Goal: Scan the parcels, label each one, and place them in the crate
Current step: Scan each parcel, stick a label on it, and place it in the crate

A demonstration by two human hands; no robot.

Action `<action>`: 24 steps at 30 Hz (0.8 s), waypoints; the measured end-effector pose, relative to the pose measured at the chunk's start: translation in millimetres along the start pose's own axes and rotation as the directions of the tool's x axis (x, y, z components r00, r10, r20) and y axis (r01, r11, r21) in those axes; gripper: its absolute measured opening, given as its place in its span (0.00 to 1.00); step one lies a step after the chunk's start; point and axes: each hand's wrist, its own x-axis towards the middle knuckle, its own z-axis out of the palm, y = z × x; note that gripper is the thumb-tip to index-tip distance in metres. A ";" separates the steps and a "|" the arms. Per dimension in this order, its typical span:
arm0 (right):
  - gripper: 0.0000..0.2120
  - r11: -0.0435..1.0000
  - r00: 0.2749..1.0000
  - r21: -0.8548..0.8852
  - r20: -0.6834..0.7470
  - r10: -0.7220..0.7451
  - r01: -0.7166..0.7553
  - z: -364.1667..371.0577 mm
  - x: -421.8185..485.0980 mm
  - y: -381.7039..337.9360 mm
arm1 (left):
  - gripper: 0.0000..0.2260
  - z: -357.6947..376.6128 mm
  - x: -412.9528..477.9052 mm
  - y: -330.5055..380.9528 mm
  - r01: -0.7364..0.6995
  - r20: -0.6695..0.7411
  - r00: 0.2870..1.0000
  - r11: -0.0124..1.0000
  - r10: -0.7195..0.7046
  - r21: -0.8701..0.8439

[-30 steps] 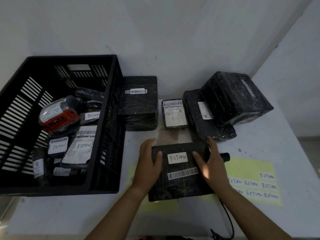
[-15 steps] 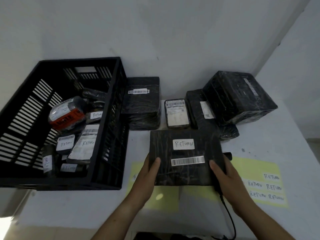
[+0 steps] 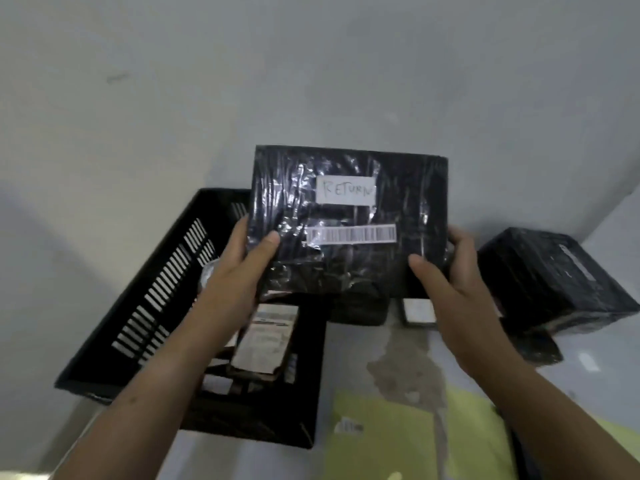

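A flat black-wrapped parcel [image 3: 349, 223] with a white RETURN label and a barcode strip is held up in the air, tilted toward me. My left hand [image 3: 242, 265] grips its left edge, thumb on the front. My right hand [image 3: 446, 271] grips its right edge the same way. The parcel hangs above the right rim of the black slatted crate [image 3: 145, 306], which holds several labelled parcels [image 3: 266, 341]. The parcel hides the far part of the table.
A large black-wrapped box [image 3: 554, 282] stands at the right on the white table [image 3: 588, 368]. Another black parcel [image 3: 360, 310] and a small white-labelled one [image 3: 419, 311] show below the lifted parcel. A yellow-green label sheet [image 3: 398, 434] lies near the front. A wall is close behind.
Both hands have lifted the RETURN parcel off the table and carried it up and left toward the crate. The view has shifted, so the crate now sits lower and nearer the centre.
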 end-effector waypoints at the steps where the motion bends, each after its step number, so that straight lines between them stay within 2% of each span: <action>1: 0.20 1.000 1.000 0.007 0.021 -0.015 0.015 20.9 5.5 -6.2 | 0.17 -22.3 5.9 1.0 0.009 -0.026 1.000 1.000 -0.009 0.005; 5: 0.22 1.000 0.994 0.021 0.104 -0.022 0.020 91.7 19.5 -20.1 | 0.19 -92.4 18.6 1.1 0.018 -0.079 0.997 0.998 -0.013 0.064; 8: 0.28 1.000 0.982 0.013 0.188 0.012 -0.015 134.9 22.9 -17.5 | 0.21 -137.6 22.0 -10.9 0.057 -0.087 0.995 0.996 -0.051 0.072; 12: 0.34 0.988 0.935 -0.039 0.318 0.155 -0.151 177.2 12.2 -0.2 | 0.24 -182.8 17.6 -49.0 0.173 -0.105 0.980 0.984 -0.167 0.043; 18: 0.35 0.937 0.851 -0.178 0.394 0.347 -0.299 216.8 -22.0 29.3 | 0.28 -221.9 -2.8 -115.6 0.354 -0.067 0.935 0.932 -0.349 0.079; 21: 0.33 0.921 0.817 -0.214 0.426 0.389 -0.327 228.4 -29.3 42.7 | 0.23 -227.8 -13.6 -123.5 0.318 -0.100 0.948 0.924 -0.304 0.212; 24: 0.32 0.910 0.785 -0.281 0.468 0.406 -0.304 243.2 -33.2 54.1 | 0.28 -233.0 -19.2 -131.9 0.192 -0.114 0.981 0.865 -0.156 0.463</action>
